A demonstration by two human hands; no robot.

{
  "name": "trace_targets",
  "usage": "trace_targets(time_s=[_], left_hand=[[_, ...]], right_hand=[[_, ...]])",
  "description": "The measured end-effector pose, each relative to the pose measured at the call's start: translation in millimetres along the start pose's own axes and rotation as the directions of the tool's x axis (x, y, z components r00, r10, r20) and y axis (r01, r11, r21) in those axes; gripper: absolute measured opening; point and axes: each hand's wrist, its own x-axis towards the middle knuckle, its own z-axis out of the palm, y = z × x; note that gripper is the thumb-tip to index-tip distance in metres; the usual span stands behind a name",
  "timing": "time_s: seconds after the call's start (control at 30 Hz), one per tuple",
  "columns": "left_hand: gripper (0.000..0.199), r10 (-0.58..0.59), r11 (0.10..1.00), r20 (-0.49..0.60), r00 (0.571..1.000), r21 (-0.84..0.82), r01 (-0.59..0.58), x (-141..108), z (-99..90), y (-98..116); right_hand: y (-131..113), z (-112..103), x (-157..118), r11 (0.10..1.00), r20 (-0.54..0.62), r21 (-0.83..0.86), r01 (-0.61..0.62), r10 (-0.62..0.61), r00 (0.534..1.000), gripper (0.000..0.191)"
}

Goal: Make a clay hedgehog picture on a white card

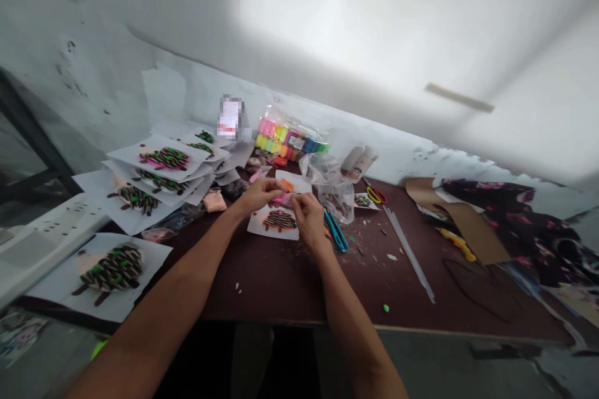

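My left hand (pixel 260 196) is closed in a pinch on a piece of pink modelling clay (pixel 282 199), above the middle of the table. Close beside it, my right hand (pixel 309 217) has its fingers pinched together at the clay's right edge; what sits between those fingertips is too small to make out. Under both hands lies a white sheet with a hedgehog picture (pixel 279 221), its back covered in dark stick-like spines over orange. An orange lump (pixel 287 186) shows just behind the pink clay.
Finished-looking hedgehog sheets (pixel 163 159) are stacked at the left, with another sheet (pixel 110 271) in front. Behind stands a pack of coloured clay (pixel 292 140). Right of my hands are a teal cutter (pixel 337 234), scissors (pixel 375 193), glue sticks (pixel 412 255) and a yellow glue gun (pixel 458 243).
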Motion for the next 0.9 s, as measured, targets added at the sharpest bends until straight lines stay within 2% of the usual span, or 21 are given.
trace_targets(time_s=[0.13, 0.2, 0.27, 0.43, 0.6, 0.77, 0.9], left_hand=[[0.008, -0.043, 0.999, -0.103, 0.994, -0.013, 0.042, -0.6, 1.7, 4.7], [0.006, -0.100, 0.994, -0.161, 0.982, -0.051, 0.093, -1.6, 2.5, 8.0], [0.006, -0.139, 0.989, -0.165, 0.977, -0.081, 0.127, -2.8, 2.7, 11.5], [0.027, -0.156, 0.987, -0.073, 0.985, -0.050, 0.152, -6.4, 3.2, 16.7], [0.032, -0.148, 0.988, 0.052, 0.988, 0.061, 0.145, -11.4, 7.6, 16.3], [0.038, -0.132, 0.986, 0.191, 0.973, 0.126, 0.109, -14.2, 12.1, 15.8], [0.040, -0.122, 0.988, 0.181, 0.976, 0.114, 0.103, -13.7, 11.5, 15.1]], right_hand=[[-0.3, 0.3, 4.9, 0.947, -0.101, 0.309, -0.091, 0.128, 0.987, 0.025], [1.6, -0.1, 6.9, 0.897, -0.086, 0.407, -0.174, 0.227, 0.970, 0.028], [3.9, -0.9, 8.2, 0.850, -0.036, 0.462, -0.252, 0.302, 0.953, 0.031], [6.8, -0.8, 9.0, 0.786, 0.051, 0.528, -0.323, 0.350, 0.935, 0.031], [4.5, 0.4, 7.4, 0.762, 0.042, 0.564, -0.317, 0.357, 0.933, 0.024], [6.9, 3.3, 6.4, 0.771, 0.037, 0.556, -0.312, 0.352, 0.935, 0.024], [11.3, 6.9, 6.5, 0.771, 0.062, 0.556, -0.309, 0.332, 0.941, 0.024]])
